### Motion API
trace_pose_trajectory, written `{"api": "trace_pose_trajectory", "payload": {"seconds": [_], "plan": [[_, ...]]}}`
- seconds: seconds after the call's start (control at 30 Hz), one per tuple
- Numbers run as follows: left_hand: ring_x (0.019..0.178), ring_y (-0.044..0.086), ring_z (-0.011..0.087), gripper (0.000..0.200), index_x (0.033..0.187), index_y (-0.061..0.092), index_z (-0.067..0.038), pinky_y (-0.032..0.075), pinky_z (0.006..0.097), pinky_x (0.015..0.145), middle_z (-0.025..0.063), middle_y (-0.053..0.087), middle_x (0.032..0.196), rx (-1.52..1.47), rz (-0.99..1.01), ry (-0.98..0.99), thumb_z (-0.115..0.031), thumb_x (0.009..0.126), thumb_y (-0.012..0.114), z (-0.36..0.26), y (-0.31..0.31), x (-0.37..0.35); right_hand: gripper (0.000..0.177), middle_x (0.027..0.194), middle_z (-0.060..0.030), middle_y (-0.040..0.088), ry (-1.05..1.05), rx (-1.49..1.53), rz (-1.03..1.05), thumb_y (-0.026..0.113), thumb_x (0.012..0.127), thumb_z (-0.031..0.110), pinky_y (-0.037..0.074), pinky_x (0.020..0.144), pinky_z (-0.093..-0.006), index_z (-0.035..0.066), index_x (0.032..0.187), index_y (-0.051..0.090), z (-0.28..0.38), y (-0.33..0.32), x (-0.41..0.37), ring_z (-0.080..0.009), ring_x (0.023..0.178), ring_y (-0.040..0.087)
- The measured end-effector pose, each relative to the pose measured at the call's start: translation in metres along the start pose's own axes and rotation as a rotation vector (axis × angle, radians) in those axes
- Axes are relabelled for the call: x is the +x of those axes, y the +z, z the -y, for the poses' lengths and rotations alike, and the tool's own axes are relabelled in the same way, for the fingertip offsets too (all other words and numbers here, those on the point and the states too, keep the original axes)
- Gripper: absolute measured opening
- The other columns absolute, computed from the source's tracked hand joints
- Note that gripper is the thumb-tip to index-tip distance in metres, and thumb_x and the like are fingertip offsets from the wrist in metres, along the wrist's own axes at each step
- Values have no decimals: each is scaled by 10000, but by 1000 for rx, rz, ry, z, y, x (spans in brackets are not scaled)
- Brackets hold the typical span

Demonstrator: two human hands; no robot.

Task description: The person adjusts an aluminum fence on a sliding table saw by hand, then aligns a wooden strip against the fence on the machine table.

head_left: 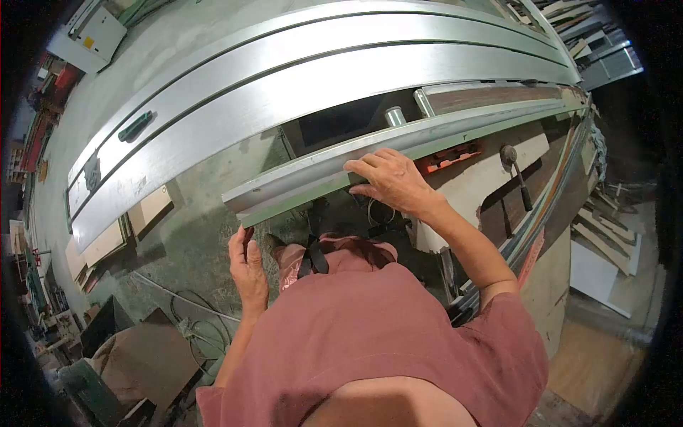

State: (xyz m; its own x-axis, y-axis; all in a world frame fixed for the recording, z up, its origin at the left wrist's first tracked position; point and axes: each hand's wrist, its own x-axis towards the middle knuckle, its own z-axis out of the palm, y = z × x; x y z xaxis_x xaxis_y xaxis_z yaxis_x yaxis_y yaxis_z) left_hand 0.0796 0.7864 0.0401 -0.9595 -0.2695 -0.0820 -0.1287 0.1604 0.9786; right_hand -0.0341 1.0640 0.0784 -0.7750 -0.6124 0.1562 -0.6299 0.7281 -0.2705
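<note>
A long metal rail (299,186) with a green strip (292,203) along its near edge stretches across in front of me. My right hand (395,181) is closed at the rail's near edge, its thumb below and fingers above a small dark block (357,181). Just below the rail's left end is my left hand (249,270), fingers pointing up and closed together. A small dark reddish piece (247,233) shows at those fingertips, its kind unclear. Under the strip, right of my right hand, is an orange tool (452,158).
Beyond the rail lies a wide silver sliding table (306,78) with dark grooves and a dark green handle (135,127). A lever with a round knob (508,154) stands out at right. Boards (149,212) lean at left; a cable (206,313) lies on the floor. Wood offcuts (605,231) lie at right.
</note>
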Motion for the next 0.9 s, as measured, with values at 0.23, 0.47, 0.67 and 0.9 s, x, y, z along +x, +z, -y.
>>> {"api": "trace_pose_trajectory", "payload": {"seconds": [0.23, 0.47, 0.67, 0.9], "plan": [[1122, 446, 227, 515, 1238, 432, 12, 337, 332, 953, 116, 462, 1185, 38, 170, 104, -361, 892, 506, 0, 27, 4, 481, 986, -47, 572, 26, -34, -52, 689, 715, 245, 380, 921, -375, 119, 1136, 494, -3, 1, -14, -214, 947, 542], [1123, 439, 264, 484, 1225, 429, 44, 338, 324, 950, 166, 447, 1201, 98, 342, 219, -287, 884, 520, -9, 83, 14, 540, 1092, -60, 530, 102, -67, -146, 693, 718, 263, 299, 996, -460, 142, 1190, 461, -10, -4, -27, -229, 1066, 490], [1117, 425, 331, 521, 1238, 386, 69, 329, 350, 954, 216, 425, 1194, 194, 532, 390, -328, 908, 456, -23, 141, 24, 494, 1094, -70, 541, 172, -106, -171, 680, 732, 279, 279, 1000, -473, 146, 1164, 482, -26, -8, -39, -243, 1079, 493], [1051, 439, 362, 572, 1201, 398, 82, 351, 378, 906, 231, 440, 1102, 245, 712, 382, -414, 916, 391, -49, 172, 39, 457, 1146, -64, 524, 338, -171, -198, 622, 785, 304, 280, 1009, -478, 156, 1194, 481, -49, -21, -57, -226, 1092, 490]]}}
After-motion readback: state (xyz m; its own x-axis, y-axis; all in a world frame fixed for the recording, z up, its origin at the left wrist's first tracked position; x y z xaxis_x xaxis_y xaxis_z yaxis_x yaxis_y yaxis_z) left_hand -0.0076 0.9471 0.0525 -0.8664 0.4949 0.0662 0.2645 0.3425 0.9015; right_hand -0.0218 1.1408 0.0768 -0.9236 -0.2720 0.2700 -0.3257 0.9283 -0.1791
